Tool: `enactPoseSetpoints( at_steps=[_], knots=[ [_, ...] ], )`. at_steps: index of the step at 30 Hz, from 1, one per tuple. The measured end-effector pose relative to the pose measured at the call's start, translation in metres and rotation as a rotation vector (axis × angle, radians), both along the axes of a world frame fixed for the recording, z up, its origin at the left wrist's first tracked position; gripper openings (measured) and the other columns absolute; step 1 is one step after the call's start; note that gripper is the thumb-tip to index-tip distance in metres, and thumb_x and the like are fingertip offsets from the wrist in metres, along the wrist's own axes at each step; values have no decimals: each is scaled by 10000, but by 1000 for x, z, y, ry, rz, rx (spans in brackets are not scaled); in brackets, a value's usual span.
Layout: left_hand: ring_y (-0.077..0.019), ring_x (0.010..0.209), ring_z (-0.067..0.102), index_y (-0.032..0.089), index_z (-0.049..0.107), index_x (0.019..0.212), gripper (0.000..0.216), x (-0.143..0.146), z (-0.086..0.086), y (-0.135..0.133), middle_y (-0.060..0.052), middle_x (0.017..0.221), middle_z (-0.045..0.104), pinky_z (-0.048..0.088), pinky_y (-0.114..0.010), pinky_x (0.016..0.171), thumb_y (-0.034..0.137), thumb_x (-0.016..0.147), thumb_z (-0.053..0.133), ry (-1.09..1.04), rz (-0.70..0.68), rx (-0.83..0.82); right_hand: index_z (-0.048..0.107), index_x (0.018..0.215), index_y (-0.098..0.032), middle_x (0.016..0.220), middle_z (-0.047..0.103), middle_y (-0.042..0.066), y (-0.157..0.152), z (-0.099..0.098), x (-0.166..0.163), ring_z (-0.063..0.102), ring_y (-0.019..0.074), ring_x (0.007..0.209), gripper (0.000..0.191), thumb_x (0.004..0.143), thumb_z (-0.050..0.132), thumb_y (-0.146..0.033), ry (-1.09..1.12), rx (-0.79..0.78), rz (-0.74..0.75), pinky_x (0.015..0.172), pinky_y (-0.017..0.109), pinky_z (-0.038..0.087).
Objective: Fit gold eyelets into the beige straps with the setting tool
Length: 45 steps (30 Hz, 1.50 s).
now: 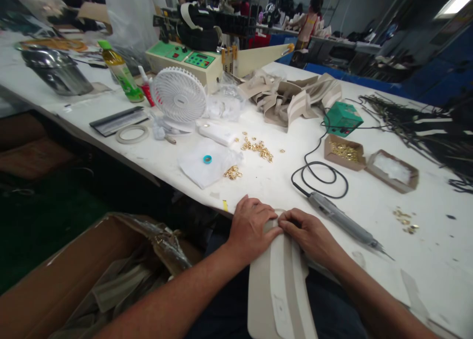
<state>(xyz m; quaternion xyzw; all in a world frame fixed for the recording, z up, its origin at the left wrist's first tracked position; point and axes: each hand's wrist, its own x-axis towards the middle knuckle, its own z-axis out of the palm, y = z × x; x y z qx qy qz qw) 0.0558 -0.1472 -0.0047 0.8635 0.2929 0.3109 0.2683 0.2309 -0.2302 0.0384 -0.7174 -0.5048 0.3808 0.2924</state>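
Note:
A long beige panel with a darker stripe [291, 280] rests across my lap, its far end at the table edge. My left hand [251, 230] grips that far end from the left, thumb on top. From the other side my right hand [308, 233] pinches at the same end, its fingertips close to the left ones. Whatever is between the right fingertips is too small or hidden to make out. A grey pen-shaped electric screwdriver [340, 218] lies on the table right of my hands. Small gold metal fittings [258, 149] are scattered beyond them.
A cardboard box [48, 285] with beige pieces stands at lower left. On the table are a white fan [179, 95], a bottle [121, 73], a pile of beige pieces [291, 100], a green power box [343, 118], and a small carton of gold parts [345, 152]. A cord [314, 164] loops nearby.

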Motion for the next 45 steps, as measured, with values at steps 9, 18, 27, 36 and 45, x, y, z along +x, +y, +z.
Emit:
enactPoseSetpoints(
  at_steps=[9,18,27,36,45],
  knots=[
    [-258,1161,591,273,754,1025,228,0,-4,2,15,1103,796,291,-526,1221,387,846,836,3,-8,-2,678,826,-233,861,695,1,7,-1,8,614,204,854,176,917,601,-362,2,-32,64,818,311,443],
    [-270,1168,592,274,755,1072,242,0,-4,3,-4,1135,792,269,-538,1241,400,873,810,26,-22,-14,666,827,-219,659,598,-26,10,-2,2,506,145,588,231,857,653,-448,35,-157,-65,552,266,379],
    [-261,1178,591,264,756,1065,223,2,-3,3,-2,1146,789,275,-535,1241,386,883,799,35,-11,-20,604,809,-212,577,615,-37,35,2,23,579,128,509,284,775,765,-443,272,-375,52,510,245,447],
    [-271,1169,579,286,776,1061,206,2,0,1,-1,1139,785,287,-559,1215,368,875,810,58,-22,27,582,841,-199,574,645,-28,24,2,15,618,124,524,267,788,755,-394,294,-275,-22,507,217,455],
    [-277,1096,593,279,796,1037,190,4,10,-1,2,1114,797,429,-507,1073,374,873,804,147,-27,76,628,863,-207,579,636,-35,11,-8,12,590,128,529,159,825,711,-338,169,-126,-31,508,225,443]
  ],
)
